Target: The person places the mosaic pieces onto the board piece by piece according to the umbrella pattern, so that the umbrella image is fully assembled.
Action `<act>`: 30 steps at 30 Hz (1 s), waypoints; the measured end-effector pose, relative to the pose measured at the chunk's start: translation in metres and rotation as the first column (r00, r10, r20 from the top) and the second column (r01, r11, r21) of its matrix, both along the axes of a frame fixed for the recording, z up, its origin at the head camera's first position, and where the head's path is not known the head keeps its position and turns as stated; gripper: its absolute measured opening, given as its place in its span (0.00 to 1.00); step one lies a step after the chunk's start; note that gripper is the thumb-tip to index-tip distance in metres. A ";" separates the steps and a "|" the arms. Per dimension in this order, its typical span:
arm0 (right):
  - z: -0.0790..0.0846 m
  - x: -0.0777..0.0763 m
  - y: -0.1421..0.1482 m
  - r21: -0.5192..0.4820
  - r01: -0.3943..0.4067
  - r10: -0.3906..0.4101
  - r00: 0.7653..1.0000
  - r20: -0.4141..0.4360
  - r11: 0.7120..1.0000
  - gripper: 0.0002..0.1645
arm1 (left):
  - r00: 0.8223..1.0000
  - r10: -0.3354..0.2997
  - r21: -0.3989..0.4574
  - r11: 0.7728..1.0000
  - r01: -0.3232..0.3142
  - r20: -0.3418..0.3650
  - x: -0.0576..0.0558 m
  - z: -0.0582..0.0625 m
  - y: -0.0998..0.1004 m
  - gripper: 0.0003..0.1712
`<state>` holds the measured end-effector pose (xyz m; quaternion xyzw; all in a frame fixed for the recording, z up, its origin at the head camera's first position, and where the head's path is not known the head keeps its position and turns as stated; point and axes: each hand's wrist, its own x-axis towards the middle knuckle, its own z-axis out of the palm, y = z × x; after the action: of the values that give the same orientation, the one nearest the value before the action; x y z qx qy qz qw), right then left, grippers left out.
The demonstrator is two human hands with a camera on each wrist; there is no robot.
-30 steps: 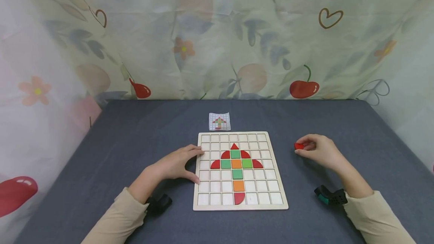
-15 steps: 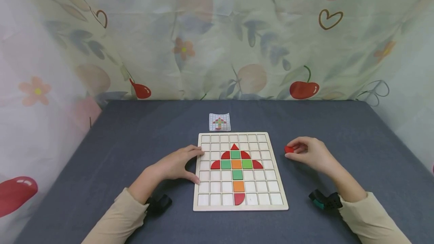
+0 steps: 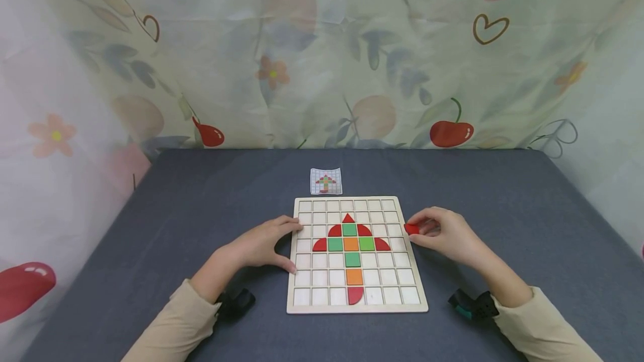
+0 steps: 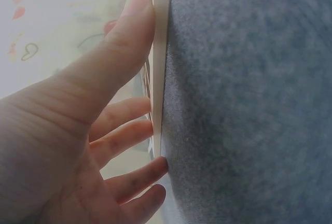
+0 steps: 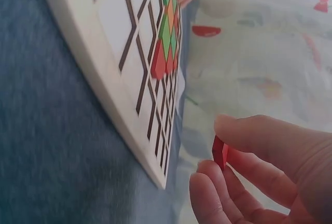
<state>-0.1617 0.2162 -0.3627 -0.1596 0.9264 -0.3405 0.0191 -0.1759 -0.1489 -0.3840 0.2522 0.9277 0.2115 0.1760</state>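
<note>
A pale wooden grid board [image 3: 372, 306] lies on the table with red, green and orange tiles forming an arrow-like figure. One orange square tile [image 3: 354, 276] sits above a rounded red tile [image 3: 355, 295] in the bottom row. My left hand [image 3: 261, 243] rests at the board's left edge, thumb and fingers spread and touching the frame. Between thumb and fingers, my right hand [image 3: 448, 233] pinches a small red tile [image 3: 411, 229] at the board's right edge. The right wrist view shows that red tile [image 5: 220, 152] edge-on, its exact shape partly hidden by the fingers.
Behind the board lies a small printed card [image 3: 326, 181] showing a similar coloured figure on a grid. Dark cloth covers the table [image 3: 226, 183]. A patterned curtain [image 3: 322, 60] hangs along the back edge.
My right hand has moved left and slightly nearer, bringing the red tile from beside the board to its right edge. The left hand and the board have stayed put.
</note>
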 end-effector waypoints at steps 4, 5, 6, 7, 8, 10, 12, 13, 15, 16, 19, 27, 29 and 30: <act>-0.001 0.004 -0.006 -0.020 -0.044 0.044 0.999 -0.005 0.999 0.14 | 1.000 -0.008 -0.002 1.000 0.008 -0.012 0.000 0.000 -0.001 0.50; -0.001 0.005 -0.008 -0.025 -0.055 0.055 0.999 -0.004 0.998 0.14 | 1.000 -0.010 -0.002 1.000 0.010 -0.015 0.000 0.000 -0.001 0.50; -0.001 0.006 -0.010 -0.031 -0.066 0.066 0.998 -0.003 0.997 0.14 | 1.000 -0.011 -0.003 1.000 0.011 -0.018 0.000 0.000 -0.001 0.50; -0.001 0.007 -0.012 -0.037 -0.076 0.076 0.997 0.001 0.996 0.14 | 1.000 -0.011 -0.004 1.000 0.011 -0.019 0.000 0.000 -0.001 0.50; 0.000 0.007 -0.014 -0.039 -0.083 0.084 0.996 0.005 0.996 0.14 | 1.000 -0.011 -0.005 1.000 0.011 -0.019 0.000 0.000 -0.001 0.50; 0.000 0.009 -0.018 -0.047 -0.096 0.097 0.995 0.018 0.994 0.13 | 1.000 -0.011 -0.005 1.000 0.011 -0.018 0.000 0.000 -0.001 0.50; 0.000 0.010 -0.021 -0.052 -0.108 0.110 0.994 0.027 0.993 0.14 | 1.000 -0.011 -0.006 1.000 0.011 -0.016 0.000 0.000 -0.001 0.50; 0.000 0.011 -0.023 -0.053 -0.115 0.117 0.993 0.031 0.992 0.14 | 1.000 -0.012 -0.006 1.000 0.012 -0.016 0.000 0.001 -0.001 0.50; 0.000 0.011 -0.027 -0.058 -0.128 0.131 0.991 0.040 0.990 0.14 | 1.000 -0.013 -0.006 1.000 0.013 -0.014 0.001 0.001 0.000 0.50; 0.000 0.012 -0.028 -0.059 -0.135 0.138 0.989 0.044 0.989 0.14 | 1.000 -0.013 -0.007 1.000 0.013 -0.014 0.001 0.001 0.000 0.50; -0.001 0.012 -0.033 -0.061 -0.157 0.161 0.985 0.058 0.986 0.14 | 1.000 -0.013 -0.009 1.000 0.013 -0.014 0.001 0.002 0.000 0.50; -0.005 0.015 -0.047 -0.090 -0.238 0.245 0.967 0.074 0.967 0.13 | 1.000 -0.004 -0.017 1.000 0.004 -0.018 0.001 0.002 0.001 0.51; -0.006 0.016 -0.051 -0.095 -0.254 0.262 0.962 0.080 0.963 0.12 | 1.000 -0.001 -0.019 1.000 0.001 -0.018 0.001 0.002 0.001 0.51; -0.006 0.017 -0.052 -0.096 -0.261 0.269 0.960 0.080 0.960 0.12 | 1.000 0.001 -0.021 1.000 -0.001 -0.018 0.001 0.002 0.001 0.51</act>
<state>-0.1450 0.1640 -0.3690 -0.2670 0.8795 -0.3808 0.1007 -0.1750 -0.1481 -0.3818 0.2517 0.9316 0.1996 0.1701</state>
